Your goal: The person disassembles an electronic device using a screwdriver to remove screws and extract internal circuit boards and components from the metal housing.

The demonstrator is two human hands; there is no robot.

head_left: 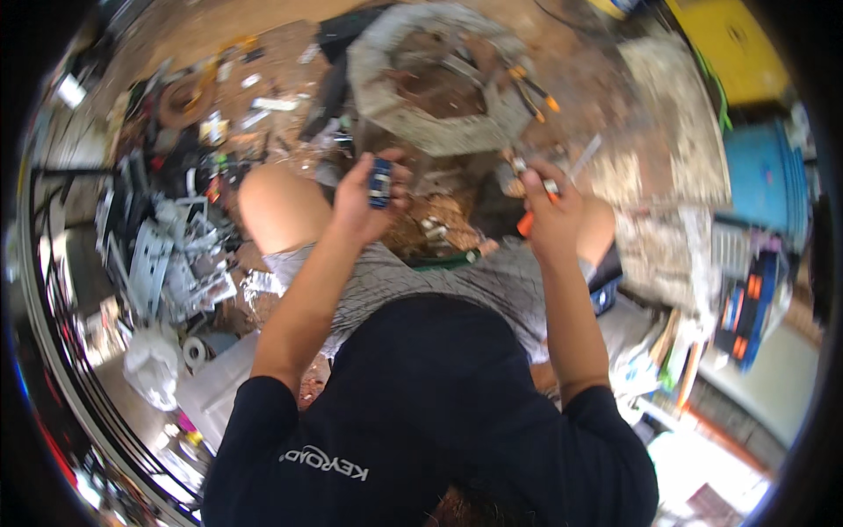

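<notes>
My left hand (358, 200) is closed around a small blue, block-shaped part (379, 183) with silvery bits on its face. My right hand (555, 211) grips a screwdriver-like tool (526, 223) with an orange handle; its long pale shaft points away to the upper right, and blur hides the tip's shape. By the right fingertips shows a small pale piece (519, 164), too blurred to name. Both hands are above my knees, apart from each other. Beyond them stands a worn grey ring-shaped block (378, 88), with pliers (534, 92) with orange-and-black handles on its right rim.
Stripped metal parts (151, 259) are heaped at the left, with scattered scraps further ahead. A blue bucket (762, 180) and a yellow case (736, 48) stand at the right. A white plastic bag (151, 364) and a pale plastic box (219, 386) lie at the lower left.
</notes>
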